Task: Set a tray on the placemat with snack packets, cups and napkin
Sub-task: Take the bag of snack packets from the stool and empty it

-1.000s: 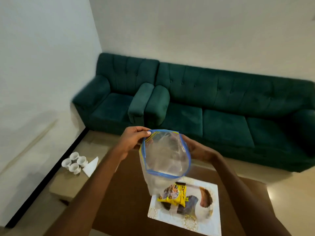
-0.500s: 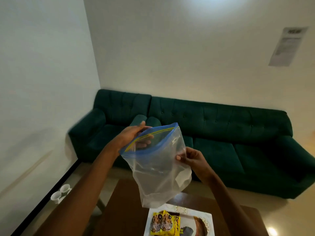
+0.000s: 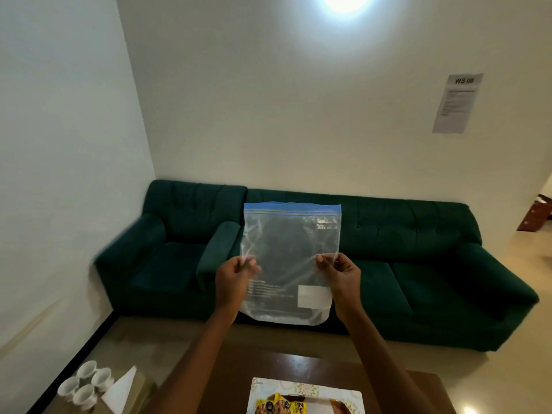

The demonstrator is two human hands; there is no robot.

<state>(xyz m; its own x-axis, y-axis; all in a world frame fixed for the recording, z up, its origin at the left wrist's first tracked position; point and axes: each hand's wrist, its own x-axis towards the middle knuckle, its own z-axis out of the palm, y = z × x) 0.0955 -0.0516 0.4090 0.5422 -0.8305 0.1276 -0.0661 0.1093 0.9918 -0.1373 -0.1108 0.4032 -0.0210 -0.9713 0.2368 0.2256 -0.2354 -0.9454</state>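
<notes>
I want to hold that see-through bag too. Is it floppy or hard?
Probably floppy: the plastic bag wrinkles where the left hand and right hand pinch its sides. Likely very light, since it looks empty. It may be slippery, being smooth and shiny.

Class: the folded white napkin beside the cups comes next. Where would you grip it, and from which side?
Pinch the napkin at its raised pointed tip, coming from above on the side away from the cups. It seems to stand as a folded peak, so the tip is free.
</notes>
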